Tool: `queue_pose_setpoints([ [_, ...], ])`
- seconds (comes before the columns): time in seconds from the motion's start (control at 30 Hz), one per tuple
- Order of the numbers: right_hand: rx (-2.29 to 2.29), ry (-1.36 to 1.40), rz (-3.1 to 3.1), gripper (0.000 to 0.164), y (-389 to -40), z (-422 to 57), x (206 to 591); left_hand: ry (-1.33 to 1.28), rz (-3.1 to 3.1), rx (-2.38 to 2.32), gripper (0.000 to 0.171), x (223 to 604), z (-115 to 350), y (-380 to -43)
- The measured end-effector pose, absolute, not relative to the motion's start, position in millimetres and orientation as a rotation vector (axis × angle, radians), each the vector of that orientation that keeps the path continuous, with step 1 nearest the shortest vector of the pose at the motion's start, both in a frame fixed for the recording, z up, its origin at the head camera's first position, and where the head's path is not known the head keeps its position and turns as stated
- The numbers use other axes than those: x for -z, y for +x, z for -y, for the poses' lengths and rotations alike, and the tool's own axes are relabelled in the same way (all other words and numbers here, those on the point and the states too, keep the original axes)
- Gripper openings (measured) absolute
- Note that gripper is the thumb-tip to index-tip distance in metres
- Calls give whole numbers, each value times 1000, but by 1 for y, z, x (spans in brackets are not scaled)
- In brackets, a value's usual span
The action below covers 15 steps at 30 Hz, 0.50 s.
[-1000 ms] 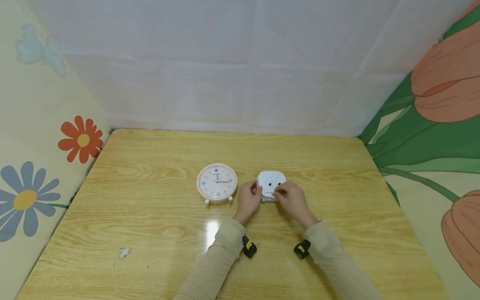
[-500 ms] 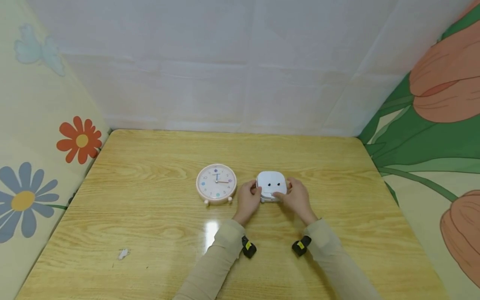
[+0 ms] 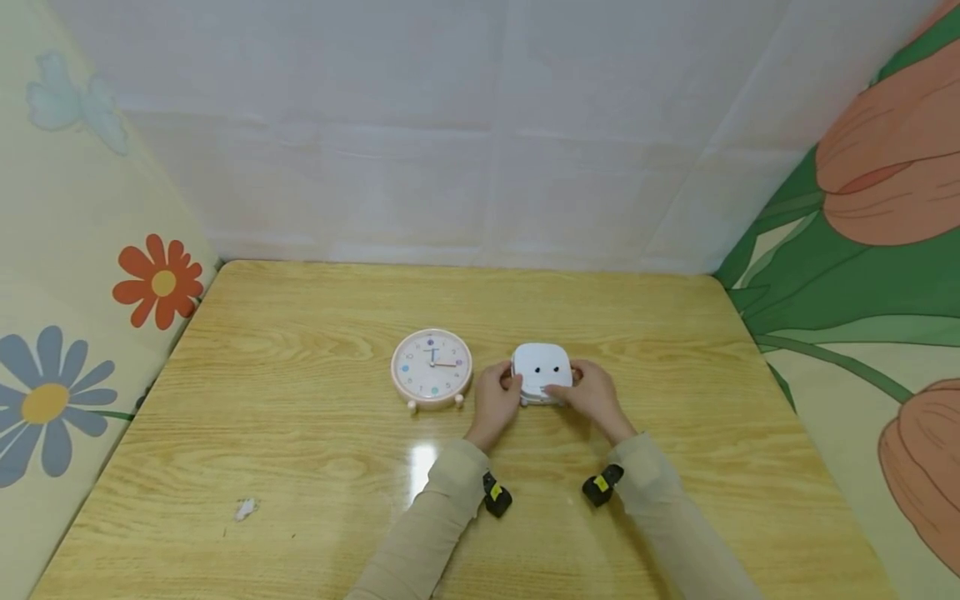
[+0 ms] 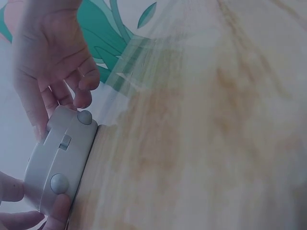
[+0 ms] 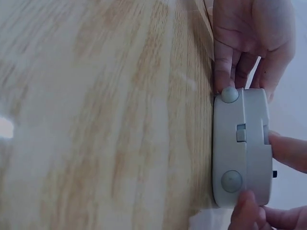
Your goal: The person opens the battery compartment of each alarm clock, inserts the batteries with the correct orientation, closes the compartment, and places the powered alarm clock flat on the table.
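A small white rounded-square clock-like device (image 3: 541, 358) lies on the table with two black knobs on its upper surface; whatever is underneath is hidden. Its edge shows two round feet and a small slide switch in the left wrist view. My left hand (image 3: 495, 404) grips the left side, thumb on top and fingers against the edge. At the right side, my right hand (image 3: 596, 396) holds the device, its thumb (image 5: 290, 151) pressing the upper surface by a notch in the lower edge. Left of both hands lies a round pink alarm clock (image 3: 432, 375), dial up.
The wooden table (image 3: 300, 450) stands against a white cloth backdrop (image 3: 420, 167), with flower-printed panels at both sides. A small whitish worn patch (image 3: 245, 509) marks the front left of the tabletop. Light reflects off the surface near my left sleeve.
My right hand has gone from bent fingers at the device's lower right to fingers around its right side with the thumb on top. My left hand keeps its hold.
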State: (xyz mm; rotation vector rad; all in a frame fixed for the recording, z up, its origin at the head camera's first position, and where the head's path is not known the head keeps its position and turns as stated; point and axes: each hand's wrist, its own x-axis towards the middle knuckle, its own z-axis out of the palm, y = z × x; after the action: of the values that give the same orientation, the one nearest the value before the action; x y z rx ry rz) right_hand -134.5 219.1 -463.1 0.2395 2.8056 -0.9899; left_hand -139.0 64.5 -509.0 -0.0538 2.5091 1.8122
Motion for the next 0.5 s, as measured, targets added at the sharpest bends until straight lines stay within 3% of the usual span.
queue_pose_setpoints([
  [0.5,1045,267,-2600,65,-135,-219,458,-33,-2487,-1834,33,507,-63,-139],
])
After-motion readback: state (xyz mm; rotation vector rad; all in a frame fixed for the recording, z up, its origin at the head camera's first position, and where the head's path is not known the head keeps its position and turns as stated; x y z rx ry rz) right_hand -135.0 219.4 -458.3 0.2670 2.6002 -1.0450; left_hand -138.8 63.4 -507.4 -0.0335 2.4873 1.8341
